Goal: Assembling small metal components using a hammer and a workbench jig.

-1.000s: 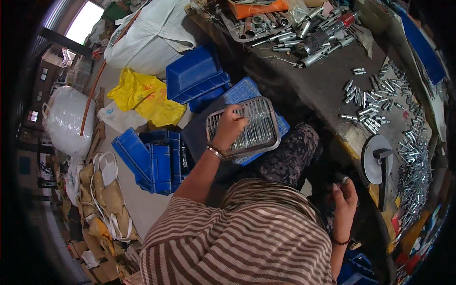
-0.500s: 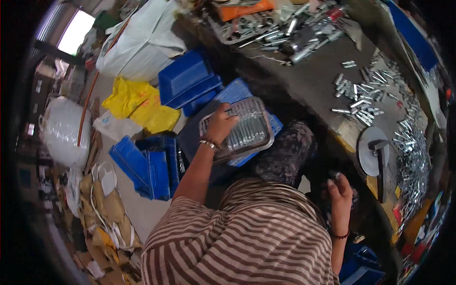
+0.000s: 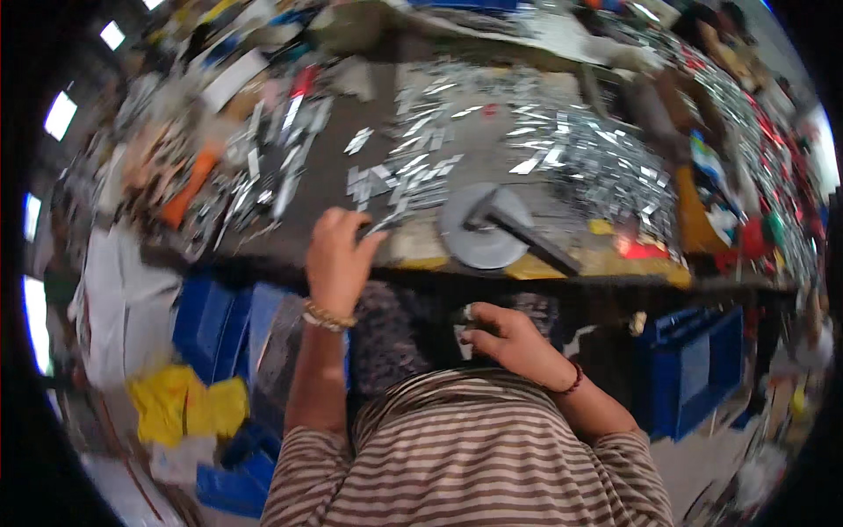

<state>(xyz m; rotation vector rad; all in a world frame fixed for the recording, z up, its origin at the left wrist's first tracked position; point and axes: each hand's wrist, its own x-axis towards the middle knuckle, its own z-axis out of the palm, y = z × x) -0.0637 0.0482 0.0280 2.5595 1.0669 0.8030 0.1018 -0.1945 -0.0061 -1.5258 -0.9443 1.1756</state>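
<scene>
My left hand (image 3: 341, 255) is over the front edge of the workbench (image 3: 351, 132), its thumb and fingers closed on a small metal piece, blurred by motion. Just beyond it lie loose silvery metal pieces (image 3: 408, 183). My right hand (image 3: 514, 338) is held low in front of my body, below the bench edge, with thumb and forefinger pinched on a small silvery metal part (image 3: 466, 314). Between the hands, on the bench, rests a round grey metal disc (image 3: 479, 241), and a hammer (image 3: 527, 237) lies across it with its handle toward the right.
A large heap of metal pieces (image 3: 588, 162) spreads over the right of the bench. Tools (image 3: 272, 167) and an orange object (image 3: 190, 186) crowd its left side. Blue bins (image 3: 698, 369) stand low at right, more blue bins (image 3: 211, 329) at left beside a yellow bag (image 3: 187, 406).
The view has turned right toward the bench. My left hand has left the tray of metal pieces on my lap and come to the bench edge. My right hand keeps its pinch.
</scene>
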